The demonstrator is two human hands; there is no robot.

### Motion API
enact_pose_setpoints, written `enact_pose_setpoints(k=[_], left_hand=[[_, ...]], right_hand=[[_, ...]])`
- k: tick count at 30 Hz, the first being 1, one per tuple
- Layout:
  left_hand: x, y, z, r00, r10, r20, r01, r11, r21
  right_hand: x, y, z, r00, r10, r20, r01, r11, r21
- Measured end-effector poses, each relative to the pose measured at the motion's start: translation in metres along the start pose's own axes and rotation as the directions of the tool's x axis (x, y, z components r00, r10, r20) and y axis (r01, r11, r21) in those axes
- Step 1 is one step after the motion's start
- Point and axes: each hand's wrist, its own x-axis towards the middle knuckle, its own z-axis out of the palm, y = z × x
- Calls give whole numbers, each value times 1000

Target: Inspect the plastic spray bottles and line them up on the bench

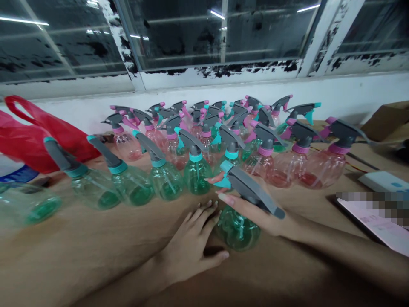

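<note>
My right hand [246, 207] is wrapped around the grey and teal trigger head of a green plastic spray bottle [238, 230], with the bottle's body below it on the tan table [96, 251]. My left hand [191, 245] lies flat on the table with its fingers apart, its fingertips close beside that bottle's lower left side. Rows of green and pink spray bottles stand beyond both hands; the nearest green one [198, 175] is just above my right fingertips.
A red plastic bag [47, 140] lies at the far left against the white wall [223, 96]. Dark glass windows with peeling paint run behind. A tablet or book [373, 221], partly blurred, and a cardboard box [386, 121] are at the right.
</note>
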Motion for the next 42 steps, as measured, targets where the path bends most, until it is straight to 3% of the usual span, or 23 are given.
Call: enact_pose_setpoints(k=[16, 32, 42], left_hand=[[-1, -1, 1, 1000, -5, 5, 6, 1000, -13], [1, 3, -6, 1000, -4, 22, 5, 999, -44], [0, 1, -1, 1000, 8, 13, -7, 1000, -17]], right_hand=[[0, -3, -2, 1000, 17, 24, -16, 999, -35], [-2, 4, -2, 998, -51, -45, 45, 992, -119], [2, -7, -6, 999, 50, -23, -52, 993, -103]])
